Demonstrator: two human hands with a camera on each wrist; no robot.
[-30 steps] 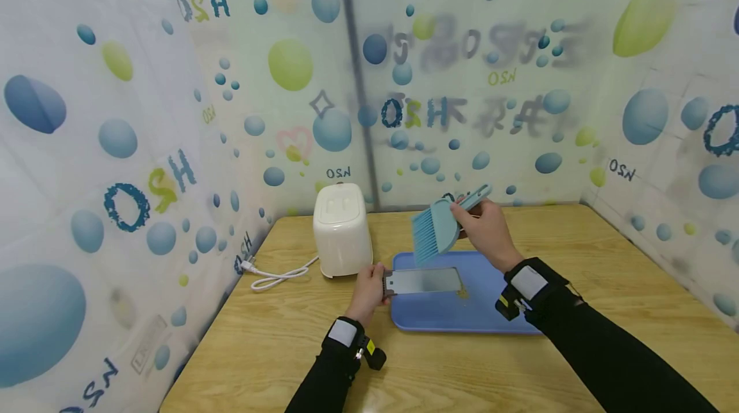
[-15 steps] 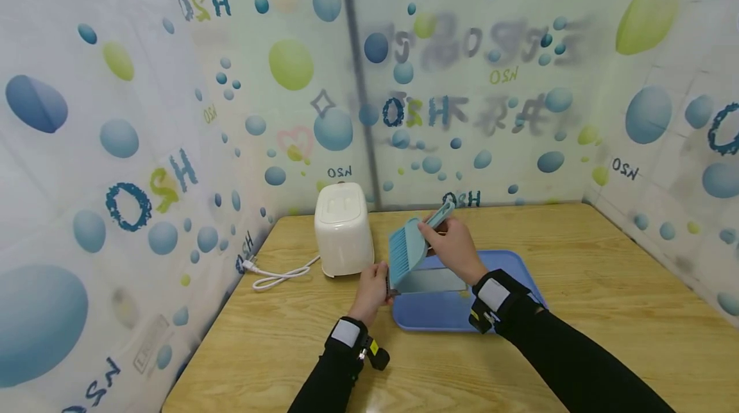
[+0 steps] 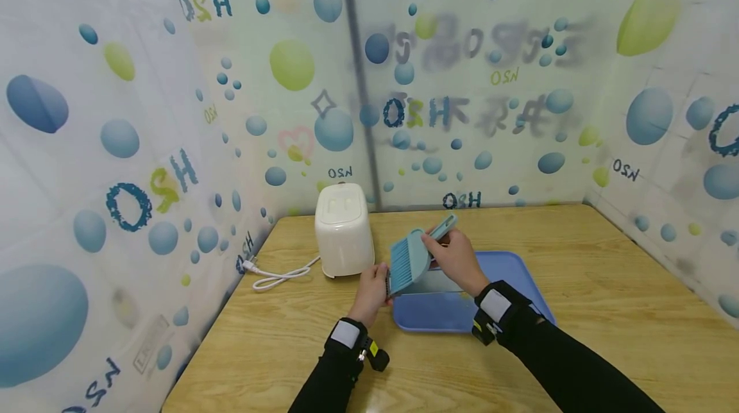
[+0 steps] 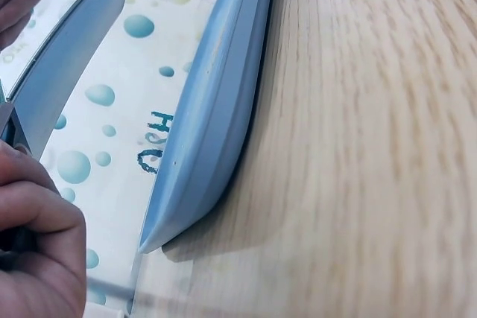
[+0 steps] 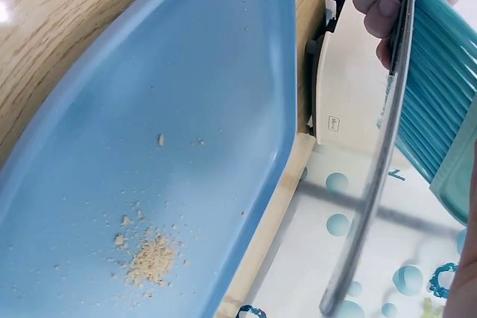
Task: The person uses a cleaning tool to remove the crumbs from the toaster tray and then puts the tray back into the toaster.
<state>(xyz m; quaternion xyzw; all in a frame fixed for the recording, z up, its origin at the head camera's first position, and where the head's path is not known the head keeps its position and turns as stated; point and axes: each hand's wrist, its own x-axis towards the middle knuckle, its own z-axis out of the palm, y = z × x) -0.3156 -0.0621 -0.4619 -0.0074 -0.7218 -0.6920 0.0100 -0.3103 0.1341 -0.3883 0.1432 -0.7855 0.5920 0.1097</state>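
My left hand [image 3: 371, 294] grips the dark end of a flat metal crumb tray [image 3: 441, 281], held level over the near left part of a blue plastic tray [image 3: 433, 317]. In my right hand [image 3: 456, 260] is a light blue hand brush [image 3: 408, 259], pinched near the base of its handle. Its bristles [image 5: 440, 72] slant down onto the crumb tray's left end, right beside my left fingers. A small heap of pale crumbs [image 5: 151, 260] lies in the blue tray, with finer bits scattered round it.
A white toaster [image 3: 344, 230] stands just behind and left of my left hand. Its white cord [image 3: 283, 277] lies coiled on the wooden table [image 3: 260, 349] at the left. Patterned curtains [image 3: 508, 92] enclose the table's back and sides.
My right hand has brought the brush left and down, from above the crumb tray's middle to its left end. My left hand and the crumb tray stay almost where they were.
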